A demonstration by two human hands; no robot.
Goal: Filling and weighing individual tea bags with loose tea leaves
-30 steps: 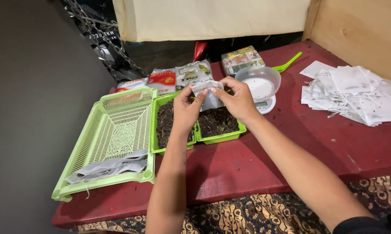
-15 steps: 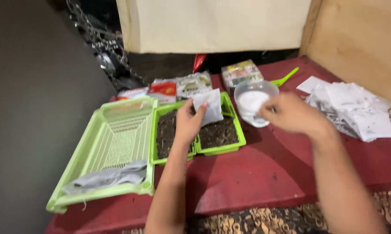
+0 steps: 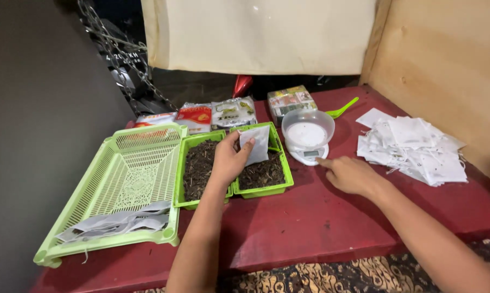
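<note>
1. Presently the left hand (image 3: 228, 163) holds a small white filter bag (image 3: 255, 144) upright over the two green trays of dark loose leaf (image 3: 262, 173), thumb and fingers pinching the bag's left edge.
2. The bag sits above the right-hand tray, toward its far side, clear of the leaf below; whether anything is inside it cannot be told from this view.
3. The right hand (image 3: 351, 174) rests on the red surface (image 3: 321, 217), index finger extended toward the front of the small white scale (image 3: 308, 154), remaining fingers loosely curled and holding nothing. The fingertip lies just beside the scale's near edge; contact is uncertain.
4. A clear bowl (image 3: 308, 130) stands on the scale.
5. Handling judgement: the bag appears thin, soft and very light, prone to folding or crumpling. A light pinch at an upper corner or side edge should serve; a firm squeeze would likely collapse the mouth.
6. At left, a pale green slotted basket (image 3: 131, 179) carries several flat bags at its near end (image 3: 120, 222).
7. At right, a loose heap of white bags with strings (image 3: 413, 149) lies on the surface, well apart from both hands.
8. Printed packets (image 3: 212, 115) and a green scoop (image 3: 342, 108) lie along the far side.
</note>
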